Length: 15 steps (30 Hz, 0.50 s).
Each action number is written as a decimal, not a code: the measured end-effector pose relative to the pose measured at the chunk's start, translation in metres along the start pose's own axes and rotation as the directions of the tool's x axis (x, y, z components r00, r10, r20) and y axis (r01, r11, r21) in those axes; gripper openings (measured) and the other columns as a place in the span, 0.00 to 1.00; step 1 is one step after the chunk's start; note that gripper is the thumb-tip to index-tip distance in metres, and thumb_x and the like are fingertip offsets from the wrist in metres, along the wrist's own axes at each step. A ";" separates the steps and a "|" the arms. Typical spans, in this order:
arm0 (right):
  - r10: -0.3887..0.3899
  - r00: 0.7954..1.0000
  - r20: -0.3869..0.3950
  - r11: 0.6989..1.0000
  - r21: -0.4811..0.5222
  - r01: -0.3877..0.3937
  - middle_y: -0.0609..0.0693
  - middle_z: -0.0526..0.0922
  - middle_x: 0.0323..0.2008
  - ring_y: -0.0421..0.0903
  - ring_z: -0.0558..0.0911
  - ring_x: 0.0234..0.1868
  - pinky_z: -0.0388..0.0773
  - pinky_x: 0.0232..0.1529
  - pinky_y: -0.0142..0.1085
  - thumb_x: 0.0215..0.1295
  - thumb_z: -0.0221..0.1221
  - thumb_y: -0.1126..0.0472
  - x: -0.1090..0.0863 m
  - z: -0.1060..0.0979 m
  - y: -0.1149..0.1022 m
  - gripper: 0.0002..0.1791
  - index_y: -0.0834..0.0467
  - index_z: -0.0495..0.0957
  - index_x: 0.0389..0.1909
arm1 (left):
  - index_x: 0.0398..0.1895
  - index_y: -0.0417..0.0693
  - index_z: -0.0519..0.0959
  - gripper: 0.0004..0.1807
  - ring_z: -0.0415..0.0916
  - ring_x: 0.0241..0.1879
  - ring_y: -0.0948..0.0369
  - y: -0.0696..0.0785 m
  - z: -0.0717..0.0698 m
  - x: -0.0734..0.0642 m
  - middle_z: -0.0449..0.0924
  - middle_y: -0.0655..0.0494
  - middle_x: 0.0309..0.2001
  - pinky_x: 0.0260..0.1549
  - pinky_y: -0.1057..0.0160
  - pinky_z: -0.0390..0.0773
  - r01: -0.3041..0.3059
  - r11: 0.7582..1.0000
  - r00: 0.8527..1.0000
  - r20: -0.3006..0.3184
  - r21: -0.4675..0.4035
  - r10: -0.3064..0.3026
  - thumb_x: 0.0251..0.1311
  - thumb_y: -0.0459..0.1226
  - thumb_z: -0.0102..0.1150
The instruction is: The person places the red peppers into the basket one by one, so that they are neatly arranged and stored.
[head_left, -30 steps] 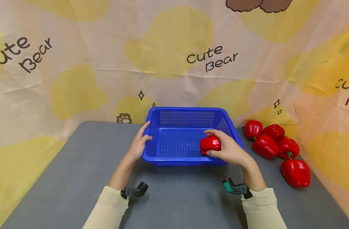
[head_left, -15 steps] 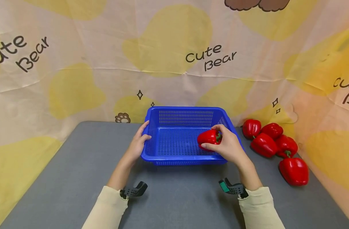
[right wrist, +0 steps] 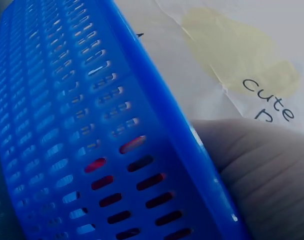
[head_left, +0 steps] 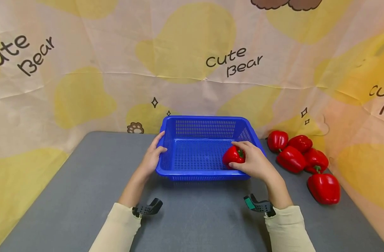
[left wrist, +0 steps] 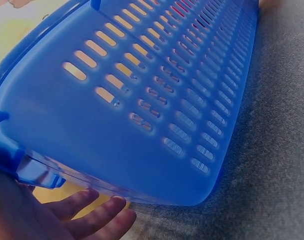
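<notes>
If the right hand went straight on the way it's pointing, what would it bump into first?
The right hand already holds a red pepper. Beyond that, the far wall of the blue basket looks first in line, though depth is unclear and it may scrape the basket's floor sooner.

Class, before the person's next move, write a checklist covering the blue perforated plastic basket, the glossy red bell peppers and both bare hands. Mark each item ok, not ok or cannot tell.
1. Blue perforated plastic basket upright on the flat grey table: ok.
2. Bare left hand holding the basket's left rim: ok.
3. Glossy red bell pepper within the basket's walls: ok.
4. That pepper's underside resting on the basket floor: cannot tell; its underside is hidden.
5. Bare right hand clear of that pepper: not ok; thumb and fingers hold it.
6. Five other glossy red bell peppers outside the basket, to its right: ok.
</notes>
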State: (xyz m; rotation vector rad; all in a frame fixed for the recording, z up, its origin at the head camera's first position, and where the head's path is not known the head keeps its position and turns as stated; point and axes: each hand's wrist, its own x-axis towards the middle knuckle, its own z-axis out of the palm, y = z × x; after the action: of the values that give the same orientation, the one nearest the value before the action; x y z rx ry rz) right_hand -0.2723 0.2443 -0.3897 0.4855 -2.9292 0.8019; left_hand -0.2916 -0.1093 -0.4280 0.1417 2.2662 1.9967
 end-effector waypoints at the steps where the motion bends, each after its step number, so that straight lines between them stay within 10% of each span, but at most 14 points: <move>1: 0.001 1.000 0.005 1.000 0.000 -0.001 0.63 0.74 0.66 0.64 0.76 0.64 0.84 0.53 0.56 0.56 0.71 0.54 0.000 0.000 0.000 0.42 0.59 0.68 0.72 | 0.83 0.61 0.45 0.37 0.63 0.70 0.35 0.000 0.000 0.000 0.45 0.40 0.81 0.64 0.36 0.72 -0.001 1.000 1.000 -0.001 0.000 0.001 0.72 0.35 0.37; 15: 0.142 0.990 -0.001 0.989 -0.032 -0.142 0.63 0.74 0.67 0.64 0.75 0.65 0.81 0.56 0.60 0.58 0.69 0.48 0.007 0.006 -0.005 0.42 0.58 0.67 0.71 | 0.82 0.63 0.46 0.37 0.66 0.68 0.38 -0.001 0.000 0.001 0.47 0.40 0.81 0.62 0.41 0.75 0.005 1.000 1.000 -0.005 -0.004 -0.005 0.72 0.35 0.37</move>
State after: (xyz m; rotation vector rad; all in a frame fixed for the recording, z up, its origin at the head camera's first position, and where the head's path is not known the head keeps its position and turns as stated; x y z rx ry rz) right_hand -0.2769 0.2351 -0.3911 0.2775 -3.0001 0.7678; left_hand -0.2921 -0.1097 -0.4285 0.1308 2.2632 2.0008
